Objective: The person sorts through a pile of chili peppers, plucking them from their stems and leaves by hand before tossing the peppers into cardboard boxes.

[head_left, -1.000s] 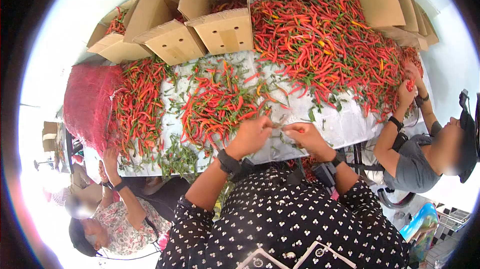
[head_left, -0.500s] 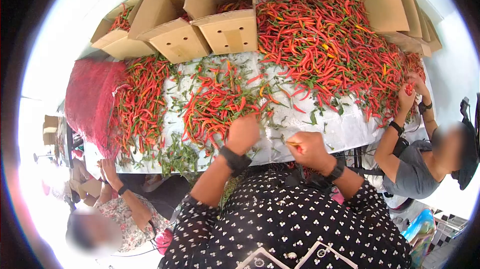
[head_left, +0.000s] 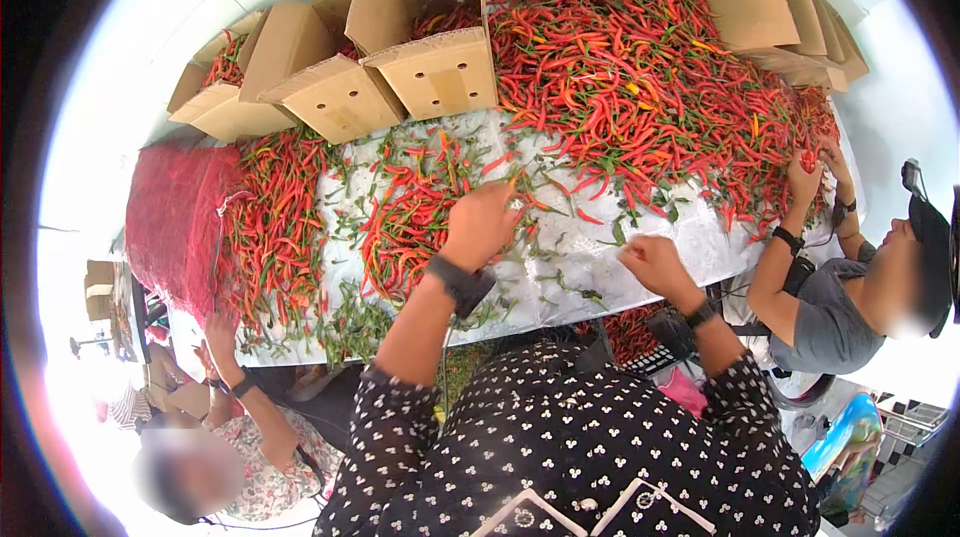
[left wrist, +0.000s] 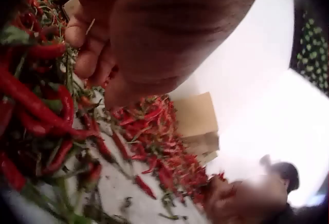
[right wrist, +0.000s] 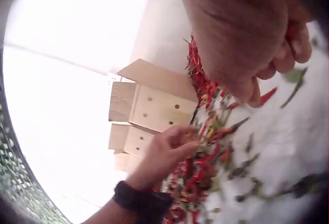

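My left hand (head_left: 480,227) is over the right side of the small pile of red and green chillies (head_left: 405,227). In the right wrist view the left hand's thumb and fingers (right wrist: 169,152) are bent and apart at the pile's edge. A thin pale stem lies against its fingers in the left wrist view. Above the white sheet (head_left: 560,267), near the front edge, my right hand (head_left: 655,267) has its fingers curled in. Something red, seemingly a chilli (right wrist: 292,30), shows between those fingers; a red chilli tip (right wrist: 268,95) appears just beyond them.
A large chilli heap (head_left: 620,67) lies back right, with cardboard boxes (head_left: 430,72) back left. At left are another chilli pile (head_left: 275,222) and a red mesh sack (head_left: 180,217). Green stems (head_left: 355,327) lie in front. One person (head_left: 840,307) works at right, another (head_left: 260,447) at left.
My hands were together over the sheet and have parted. The left moved back to the small pile's right side; the right moved out to the right.
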The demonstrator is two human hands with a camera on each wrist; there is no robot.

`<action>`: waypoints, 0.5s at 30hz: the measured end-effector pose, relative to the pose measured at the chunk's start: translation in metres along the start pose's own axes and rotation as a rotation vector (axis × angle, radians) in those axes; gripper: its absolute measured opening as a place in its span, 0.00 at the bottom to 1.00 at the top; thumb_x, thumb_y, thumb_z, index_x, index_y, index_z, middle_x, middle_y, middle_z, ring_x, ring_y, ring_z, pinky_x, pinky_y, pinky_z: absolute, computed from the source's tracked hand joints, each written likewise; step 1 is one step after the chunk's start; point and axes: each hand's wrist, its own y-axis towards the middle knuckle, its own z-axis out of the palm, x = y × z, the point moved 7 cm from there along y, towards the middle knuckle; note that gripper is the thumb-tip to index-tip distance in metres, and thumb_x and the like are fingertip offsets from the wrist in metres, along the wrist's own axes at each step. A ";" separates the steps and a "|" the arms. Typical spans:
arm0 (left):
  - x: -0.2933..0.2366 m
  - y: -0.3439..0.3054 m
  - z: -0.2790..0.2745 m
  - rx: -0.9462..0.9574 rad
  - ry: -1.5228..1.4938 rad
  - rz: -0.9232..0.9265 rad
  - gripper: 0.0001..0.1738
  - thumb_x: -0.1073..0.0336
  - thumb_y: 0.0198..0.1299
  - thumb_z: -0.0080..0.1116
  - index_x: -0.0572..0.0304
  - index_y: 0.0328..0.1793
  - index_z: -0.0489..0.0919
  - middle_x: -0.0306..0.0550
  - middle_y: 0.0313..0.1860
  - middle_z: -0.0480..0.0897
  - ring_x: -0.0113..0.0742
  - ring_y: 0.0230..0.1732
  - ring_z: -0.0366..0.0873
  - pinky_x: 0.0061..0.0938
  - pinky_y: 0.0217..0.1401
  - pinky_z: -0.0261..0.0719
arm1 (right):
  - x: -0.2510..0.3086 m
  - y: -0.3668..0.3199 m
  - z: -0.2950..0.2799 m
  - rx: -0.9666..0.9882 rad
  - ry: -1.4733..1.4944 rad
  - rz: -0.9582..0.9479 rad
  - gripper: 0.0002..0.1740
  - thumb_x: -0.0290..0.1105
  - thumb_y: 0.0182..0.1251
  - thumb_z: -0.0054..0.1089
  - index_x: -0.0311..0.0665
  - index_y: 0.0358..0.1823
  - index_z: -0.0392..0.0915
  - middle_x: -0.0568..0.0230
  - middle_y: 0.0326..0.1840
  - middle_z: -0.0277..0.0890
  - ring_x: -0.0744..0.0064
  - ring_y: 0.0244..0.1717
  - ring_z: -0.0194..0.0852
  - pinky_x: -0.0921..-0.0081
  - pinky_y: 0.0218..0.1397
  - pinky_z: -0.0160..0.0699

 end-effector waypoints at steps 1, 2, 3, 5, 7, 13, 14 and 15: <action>0.002 0.009 0.008 -0.005 0.000 0.004 0.08 0.65 0.50 0.53 0.61 0.35 0.75 0.53 0.33 0.77 0.52 0.33 0.76 0.41 0.34 0.74 | 0.012 0.018 0.010 -0.015 0.114 -0.034 0.13 0.38 0.55 0.57 0.34 0.25 0.78 0.52 0.19 0.72 0.55 0.22 0.71 0.64 0.27 0.68; 0.007 0.015 0.021 0.062 0.064 0.003 0.08 0.67 0.50 0.53 0.61 0.37 0.75 0.53 0.35 0.77 0.52 0.35 0.76 0.41 0.35 0.75 | 0.023 0.035 0.019 -0.029 0.230 -0.069 0.12 0.37 0.56 0.56 0.34 0.27 0.78 0.54 0.18 0.71 0.60 0.20 0.70 0.67 0.26 0.67; 0.012 0.018 0.035 0.131 0.128 0.000 0.09 0.69 0.50 0.53 0.62 0.38 0.74 0.53 0.36 0.77 0.51 0.36 0.76 0.41 0.36 0.75 | 0.022 0.050 0.035 0.024 0.307 -0.008 0.12 0.37 0.58 0.56 0.34 0.29 0.79 0.59 0.16 0.69 0.68 0.18 0.67 0.71 0.24 0.64; 0.020 0.018 0.044 0.078 0.121 -0.003 0.06 0.71 0.49 0.53 0.62 0.35 0.75 0.53 0.32 0.78 0.51 0.33 0.76 0.41 0.34 0.74 | 0.027 0.067 0.055 0.078 0.382 0.050 0.12 0.37 0.59 0.55 0.34 0.31 0.80 0.64 0.15 0.67 0.76 0.17 0.63 0.75 0.21 0.62; 0.020 0.009 0.023 -0.134 -0.209 -0.100 0.05 0.73 0.48 0.57 0.62 0.34 0.77 0.52 0.28 0.79 0.47 0.29 0.77 0.33 0.31 0.75 | 0.021 0.073 0.078 0.167 0.869 0.373 0.13 0.37 0.62 0.53 0.34 0.34 0.80 0.74 0.14 0.63 0.85 0.16 0.56 0.82 0.19 0.56; -0.004 -0.033 0.013 -0.020 -0.633 -0.348 0.06 0.71 0.54 0.58 0.66 0.33 0.76 0.36 0.24 0.76 0.18 0.26 0.69 0.19 0.29 0.70 | 0.053 0.080 0.084 0.241 1.146 0.453 0.13 0.36 0.66 0.52 0.33 0.43 0.75 0.81 0.16 0.55 0.89 0.15 0.49 0.87 0.17 0.47; -0.006 -0.037 0.015 0.012 -0.666 -0.331 0.06 0.70 0.54 0.58 0.66 0.33 0.76 0.36 0.24 0.76 0.18 0.26 0.69 0.18 0.29 0.70 | 0.059 0.081 0.082 0.257 1.108 0.434 0.13 0.36 0.66 0.53 0.33 0.43 0.75 0.81 0.17 0.56 0.88 0.15 0.49 0.87 0.18 0.47; -0.008 -0.039 0.016 0.043 -0.699 -0.314 0.06 0.70 0.54 0.58 0.65 0.34 0.76 0.37 0.25 0.76 0.18 0.27 0.69 0.18 0.29 0.69 | 0.062 0.080 0.080 0.265 1.106 0.433 0.13 0.36 0.66 0.53 0.33 0.43 0.75 0.81 0.17 0.56 0.88 0.15 0.49 0.87 0.18 0.47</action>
